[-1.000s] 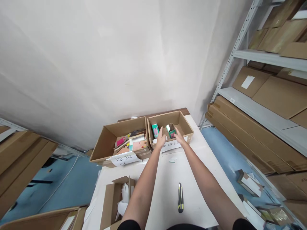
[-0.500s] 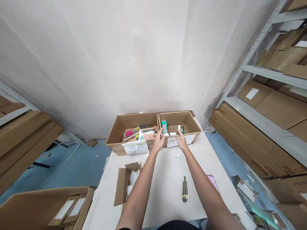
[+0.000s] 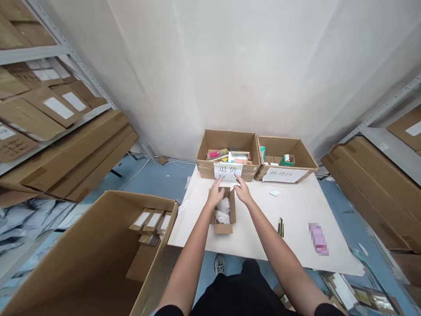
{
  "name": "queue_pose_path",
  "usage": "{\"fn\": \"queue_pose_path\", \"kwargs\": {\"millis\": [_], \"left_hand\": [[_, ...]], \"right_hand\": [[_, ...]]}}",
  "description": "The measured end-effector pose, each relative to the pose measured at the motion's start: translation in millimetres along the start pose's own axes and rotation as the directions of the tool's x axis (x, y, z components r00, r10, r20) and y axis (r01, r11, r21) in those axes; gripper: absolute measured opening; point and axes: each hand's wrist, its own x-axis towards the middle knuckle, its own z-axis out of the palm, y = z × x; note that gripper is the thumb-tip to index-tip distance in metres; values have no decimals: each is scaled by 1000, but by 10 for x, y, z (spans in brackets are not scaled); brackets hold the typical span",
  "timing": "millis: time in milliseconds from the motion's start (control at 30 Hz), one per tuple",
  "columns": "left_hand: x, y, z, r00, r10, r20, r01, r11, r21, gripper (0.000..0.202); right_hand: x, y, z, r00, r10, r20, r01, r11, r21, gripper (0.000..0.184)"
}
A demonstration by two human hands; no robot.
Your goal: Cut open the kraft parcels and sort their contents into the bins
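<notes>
A small open cardboard box (image 3: 223, 228) stands on the white table, with crumpled white paper (image 3: 222, 212) inside. My left hand (image 3: 215, 194) is at the far left corner of this box, fingers stretched forward. At its far right corner my right hand (image 3: 242, 191) has its fingers spread. Neither hand appears to hold anything; whether they touch the flaps is hard to tell. Just beyond my fingertips is a larger carton (image 3: 204, 169) with a handwritten paper label (image 3: 228, 170), holding several small packages.
Right of that carton is another labelled carton (image 3: 307, 159) with a few small boxes. A utility knife (image 3: 280, 228), a small paper scrap (image 3: 274, 193) and a pixelated pink item (image 3: 318, 239) lie on the table (image 3: 253, 232). A big carton (image 3: 108, 197) stands left; shelves flank both sides.
Both hands have left the right-hand labelled carton and come back to the small box with the paper. The view has turned left, bringing the big carton further in.
</notes>
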Motion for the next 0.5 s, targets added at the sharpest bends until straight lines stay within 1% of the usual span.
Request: {"fn": "queue_pose_path", "kwargs": {"millis": [67, 133, 200, 267, 300, 367, 400, 433, 500], "left_hand": [[-278, -245, -81, 996, -24, 83, 18, 997, 81, 63], [-564, -468, -95, 978, -89, 188, 55, 982, 183, 61], [-845, -659, -58, 945, -193, 266, 104, 944, 314, 63], [-1101, -811, 3, 910, -282, 303, 128, 888, 442, 65], [-1212, -872, 37, 899, -303, 315, 122, 866, 486, 66], [-1389, -967, 102, 895, -299, 331, 89, 847, 523, 62], [-1452, -1000, 133, 900, -279, 334, 69, 849, 524, 55], [-1499, -1025, 162, 907, -258, 333, 52, 853, 520, 45], [-1547, -1049, 211, 920, -227, 318, 32, 855, 517, 23]], "right_hand": [[-132, 84, 229, 999, -6, 38, 9, 998, -59, 70], [-292, 232, 397, 997, 4, 81, 9, 988, -155, 69], [-496, 436, 503, 987, 74, 145, -31, 960, -278, 68], [-744, 666, 552, 958, 181, 223, -77, 909, -409, 67], [-879, 777, 561, 939, 224, 260, -79, 879, -470, 66], [-1144, 966, 557, 916, 257, 309, -39, 821, -569, 63], [-1262, 1036, 552, 914, 259, 314, -16, 795, -607, 61], [-1363, 1086, 547, 917, 258, 305, -4, 768, -640, 56], [-1499, 1130, 542, 928, 264, 262, -13, 727, -687, 39]]}}
